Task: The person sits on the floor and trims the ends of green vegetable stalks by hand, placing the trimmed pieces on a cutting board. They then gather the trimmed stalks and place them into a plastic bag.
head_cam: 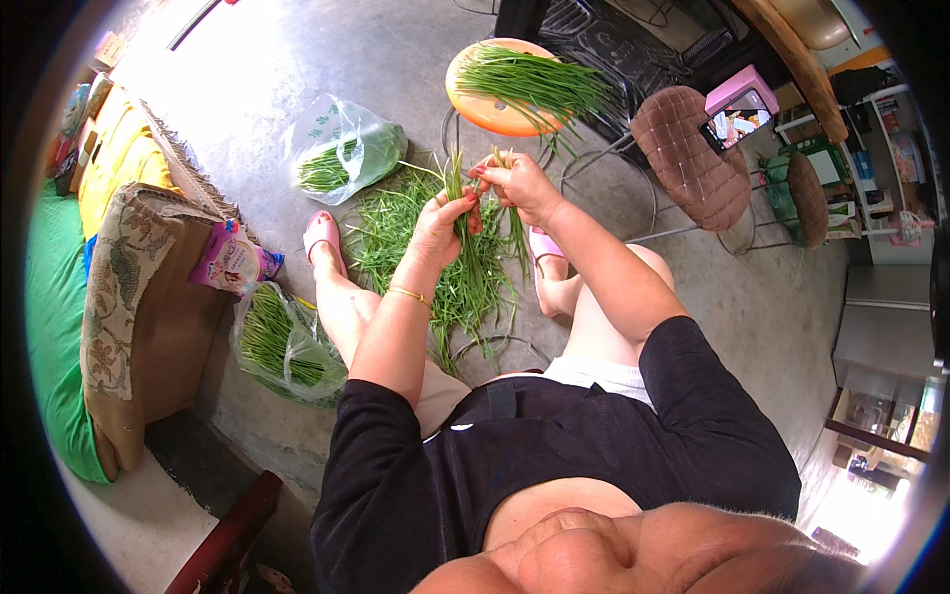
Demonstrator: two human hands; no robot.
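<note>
My left hand [439, 230] is closed around a bunch of thin green stalks [454, 174], which look like garlic chives or garlic scapes. Close beside it, my right hand [517, 185] pinches a smaller group of stalks between thumb and fingers, some hanging below the palm. Below both hands, a loose heap of green leafy pieces [475, 286] lies on the floor between my feet. Farther out, a bundle of long green stalks [531, 78] rests on a round orange stool [469, 105], its ends reaching over the edge.
Two clear plastic bags of green stalks, one [382, 145] beyond my left foot and one [278, 345] beside my left leg, lie on the floor. A brown quilted stool [686, 156] carries a propped phone [735, 122]. An armchair [167, 319] stands at the left.
</note>
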